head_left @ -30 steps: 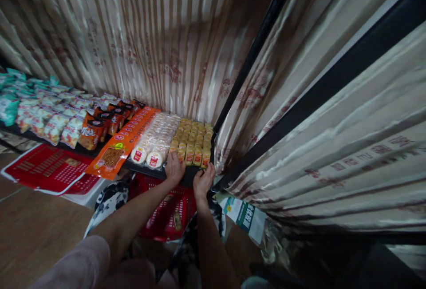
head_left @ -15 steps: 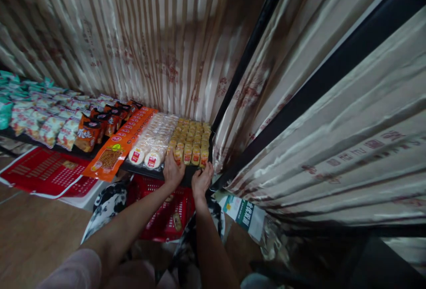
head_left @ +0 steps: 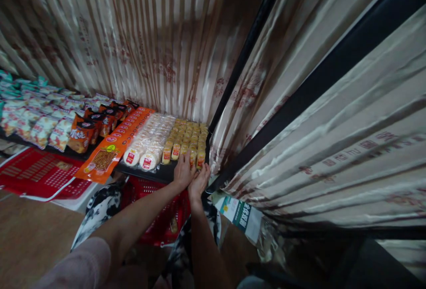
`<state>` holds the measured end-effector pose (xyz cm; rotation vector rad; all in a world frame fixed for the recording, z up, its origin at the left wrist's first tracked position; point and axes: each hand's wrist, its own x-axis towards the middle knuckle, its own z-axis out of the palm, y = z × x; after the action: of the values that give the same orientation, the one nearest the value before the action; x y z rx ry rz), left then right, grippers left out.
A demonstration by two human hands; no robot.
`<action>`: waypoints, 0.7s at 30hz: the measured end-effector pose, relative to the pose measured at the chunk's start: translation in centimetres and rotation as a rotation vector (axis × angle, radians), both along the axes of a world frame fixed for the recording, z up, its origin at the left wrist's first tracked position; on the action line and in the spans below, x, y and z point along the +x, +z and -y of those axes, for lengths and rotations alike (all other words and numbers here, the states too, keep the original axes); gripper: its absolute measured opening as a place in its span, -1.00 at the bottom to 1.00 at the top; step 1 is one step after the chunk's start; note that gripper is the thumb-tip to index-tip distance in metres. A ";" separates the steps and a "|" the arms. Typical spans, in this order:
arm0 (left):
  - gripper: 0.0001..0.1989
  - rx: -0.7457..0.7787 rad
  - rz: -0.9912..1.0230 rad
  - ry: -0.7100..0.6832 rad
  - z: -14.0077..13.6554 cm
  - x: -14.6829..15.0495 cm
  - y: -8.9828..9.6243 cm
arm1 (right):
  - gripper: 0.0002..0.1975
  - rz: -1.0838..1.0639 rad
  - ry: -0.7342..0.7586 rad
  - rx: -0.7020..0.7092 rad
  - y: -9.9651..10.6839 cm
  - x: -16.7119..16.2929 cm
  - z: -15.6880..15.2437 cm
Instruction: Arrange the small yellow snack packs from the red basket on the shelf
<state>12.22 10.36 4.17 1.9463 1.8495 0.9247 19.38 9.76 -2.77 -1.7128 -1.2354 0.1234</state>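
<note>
Rows of small yellow wrapped snack packs (head_left: 176,151) with red labels stand on the right end of a black shelf (head_left: 159,174). My left hand (head_left: 184,171) is at the front of these rows, fingers closed around a front pack near the right side. Close beside it, my right hand (head_left: 199,181) has its fingers bent against the rightmost front pack. Both hands nearly touch each other, and they partly hide the packs they hold. Left of the yellow rows lie round white wrapped cakes (head_left: 147,161) with red labels.
A long orange snack packet (head_left: 103,158) lies left of the white cakes, then orange-black bags (head_left: 80,136) and white bags (head_left: 60,133). Red baskets (head_left: 40,171) sit below the shelf. Striped curtain (head_left: 149,36) and black poles (head_left: 246,53) border it. A clear plastic bag (head_left: 244,215) lies right.
My left hand has moved right along the front row, from the left side of the yellow packs to beside my right hand. The view has shifted slightly.
</note>
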 end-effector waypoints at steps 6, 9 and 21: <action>-0.48 -0.047 -0.026 -0.028 -0.2 0.3 0.2 | -0.51 0.001 0.002 -0.003 -0.2 0.0 -0.1; -0.47 -0.085 -0.040 -0.033 -0.2 0.2 0.3 | -0.52 0.004 -0.004 -0.006 -0.1 0.0 -0.1; -0.49 -0.073 -0.067 -0.101 -0.1 -0.5 0.6 | -0.55 0.031 0.010 0.010 0.9 -0.3 0.3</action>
<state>11.72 10.42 4.77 2.0284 1.7767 0.7593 19.11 9.46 -1.85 -1.7062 -1.2655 0.0969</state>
